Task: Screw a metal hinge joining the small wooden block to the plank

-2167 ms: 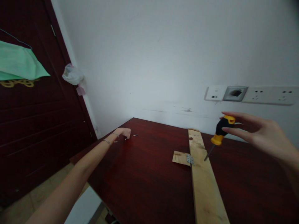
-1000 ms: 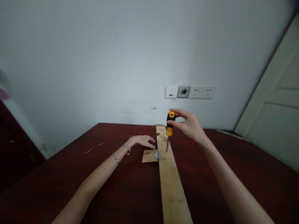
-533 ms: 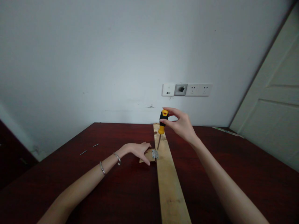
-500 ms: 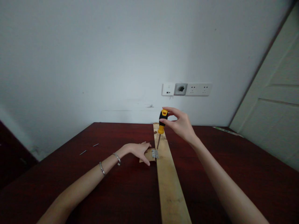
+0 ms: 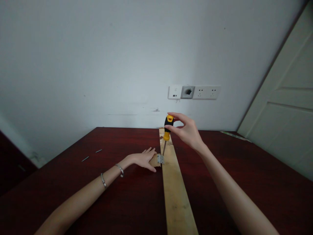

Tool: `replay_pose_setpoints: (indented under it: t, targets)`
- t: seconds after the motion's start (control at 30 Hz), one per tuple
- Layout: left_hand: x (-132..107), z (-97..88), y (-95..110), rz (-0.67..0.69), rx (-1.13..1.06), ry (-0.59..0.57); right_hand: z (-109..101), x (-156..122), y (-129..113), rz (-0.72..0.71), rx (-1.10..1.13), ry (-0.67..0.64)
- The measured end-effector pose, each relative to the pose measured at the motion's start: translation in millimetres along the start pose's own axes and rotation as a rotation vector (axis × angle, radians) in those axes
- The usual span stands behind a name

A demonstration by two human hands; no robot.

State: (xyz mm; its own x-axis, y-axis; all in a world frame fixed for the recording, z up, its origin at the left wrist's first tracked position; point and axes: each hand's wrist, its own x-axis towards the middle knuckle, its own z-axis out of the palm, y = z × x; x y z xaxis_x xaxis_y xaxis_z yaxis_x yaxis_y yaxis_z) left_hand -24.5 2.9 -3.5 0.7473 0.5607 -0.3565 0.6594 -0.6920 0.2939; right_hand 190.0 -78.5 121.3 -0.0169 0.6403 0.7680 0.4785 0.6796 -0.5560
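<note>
My right hand (image 5: 186,131) pinches the black and yellow handle of a screwdriver (image 5: 166,129), held upright with its tip down at a small metal hinge (image 5: 160,159). The hinge joins a long pale wooden plank (image 5: 174,192) to a small wooden piece (image 5: 155,160) at its left. My left hand (image 5: 143,159) lies flat with fingers stretched out on that small piece, pressing it to the dark red table (image 5: 127,195).
Two thin nails or screws (image 5: 92,154) lie on the table at the left. A row of wall sockets (image 5: 193,92) sits on the white wall behind. A pale door (image 5: 283,111) stands at the right. A flat strip (image 5: 235,136) lies at the table's far right edge.
My left hand came back from the nails at the far left and settled on the small wooden piece. The screwdriver tip moved left and down to the hinge.
</note>
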Motion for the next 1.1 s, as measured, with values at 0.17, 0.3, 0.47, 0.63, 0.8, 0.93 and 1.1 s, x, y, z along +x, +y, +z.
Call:
replay_pose_setpoints:
  t: [0.17,0.3,0.47,0.63,0.8,0.93,1.1]
  targets:
    - [-1,0.1,-2,0.026,-0.021,0.044,-5,-2,-1,-0.007,-0.016,0.007]
    - [-3,-3.2,-2,0.074,-0.022,0.097,-11,-5,-4,-0.004,-0.037,0.028]
    - [-9,-10.9,1,0.156,-0.072,0.186,-21,-10,-6,-0.004,-0.061,0.064]
    - [-19,-20.2,13,0.145,-0.07,0.267,-27,-11,-7,-0.013,-0.07,0.13]
    - [-27,-25.2,32,0.15,-0.001,0.291,-29,-11,-10,-0.03,-0.043,0.187]
    - [-32,-25.4,46,0.173,0.053,0.302,-30,-10,-13,-0.048,-0.027,0.195]
    - [-39,-27.5,58,0.206,0.109,0.306,-30,-10,-17,-0.04,-0.019,0.186]
